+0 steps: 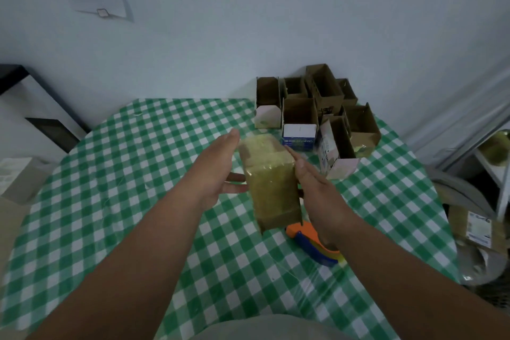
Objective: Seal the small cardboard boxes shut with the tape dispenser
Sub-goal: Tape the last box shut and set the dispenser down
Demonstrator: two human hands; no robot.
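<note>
I hold a small brown cardboard box, covered in yellowish tape, above the middle of the table. My left hand presses flat against its left side with the fingers stretched out. My right hand presses its right side, thumb along the top edge. The box tilts, its far end higher. The orange and blue tape dispenser lies on the table just below my right wrist, partly hidden by it.
Several open, empty cardboard boxes are clustered at the table's far right corner against the wall. The table has a green and white checked cloth. A grey chair with packages stands to the right, and white furniture stands to the left.
</note>
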